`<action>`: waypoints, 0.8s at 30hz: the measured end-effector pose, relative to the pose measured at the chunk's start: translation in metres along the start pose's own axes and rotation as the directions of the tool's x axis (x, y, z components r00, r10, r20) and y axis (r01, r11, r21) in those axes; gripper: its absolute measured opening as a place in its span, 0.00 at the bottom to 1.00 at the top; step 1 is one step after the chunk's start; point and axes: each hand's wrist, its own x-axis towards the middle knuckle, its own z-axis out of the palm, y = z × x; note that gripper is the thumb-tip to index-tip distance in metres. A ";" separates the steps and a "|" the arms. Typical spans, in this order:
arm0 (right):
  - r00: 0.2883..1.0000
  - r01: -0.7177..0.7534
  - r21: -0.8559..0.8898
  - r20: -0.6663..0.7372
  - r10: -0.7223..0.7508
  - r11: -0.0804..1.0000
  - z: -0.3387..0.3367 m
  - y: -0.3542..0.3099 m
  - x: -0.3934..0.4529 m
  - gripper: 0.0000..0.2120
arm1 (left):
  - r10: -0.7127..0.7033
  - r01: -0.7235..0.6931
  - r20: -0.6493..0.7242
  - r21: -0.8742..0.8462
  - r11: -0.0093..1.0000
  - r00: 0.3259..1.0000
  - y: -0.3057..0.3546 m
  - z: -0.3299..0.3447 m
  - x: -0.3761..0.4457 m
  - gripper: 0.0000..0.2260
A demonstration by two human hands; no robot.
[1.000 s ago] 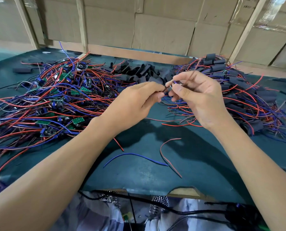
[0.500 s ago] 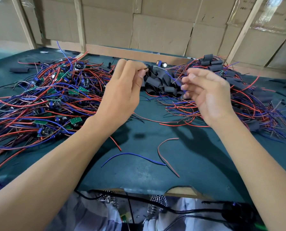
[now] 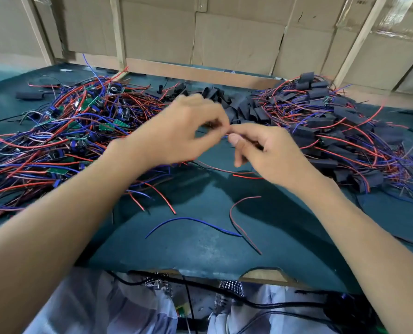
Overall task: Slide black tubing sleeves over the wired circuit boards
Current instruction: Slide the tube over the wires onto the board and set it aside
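Note:
My left hand (image 3: 183, 138) and right hand (image 3: 270, 155) meet fingertip to fingertip above the middle of the green table (image 3: 200, 249). The left hand is blurred; its curled fingers pinch a small dark piece that looks like a black sleeve (image 3: 210, 124). My right thumb and forefinger pinch thin blue and red wires (image 3: 236, 135); the board on them is hidden by the hand. Bare wired circuit boards (image 3: 80, 121) lie in a tangle on the left. Loose black sleeves (image 3: 241, 107) are heaped at the back centre. Sleeved boards (image 3: 333, 133) are piled on the right.
A loose blue wire (image 3: 193, 221) and a loose red wire (image 3: 236, 220) lie on the table in front of my hands. A single black sleeve (image 3: 29, 95) lies far left. A cardboard wall (image 3: 224, 44) and a wooden rail close the back. Black cables hang at the near edge.
My left hand came back down from the sleeve heap with a dark piece in its fingers. My right hand lowered a little, and the two hands closed together again.

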 end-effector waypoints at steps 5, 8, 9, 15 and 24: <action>0.996 0.010 -0.034 -0.086 -0.013 0.999 -0.007 0.008 -0.001 0.09 | -0.527 0.534 -0.221 -0.032 0.845 0.821 -0.057 0.002 0.038 0.10; 0.991 0.000 -0.077 -0.132 -0.010 0.997 -0.007 0.008 0.000 0.09 | -0.630 0.618 0.162 0.124 0.776 0.759 -0.085 0.021 0.046 0.14; 0.989 -0.007 -0.080 -0.148 -0.005 0.997 -0.007 0.008 0.001 0.10 | -0.619 0.582 0.283 0.209 0.786 0.733 -0.090 0.029 0.043 0.17; 0.972 -0.030 -0.059 -0.236 0.015 0.998 -0.008 0.010 0.001 0.11 | -0.596 0.421 0.461 0.430 0.798 0.658 -0.100 0.042 0.044 0.16; 0.962 -0.045 -0.059 -0.271 0.027 0.997 -0.009 0.006 0.001 0.12 | -0.646 0.561 0.240 0.341 0.755 0.724 -0.099 0.053 0.041 0.31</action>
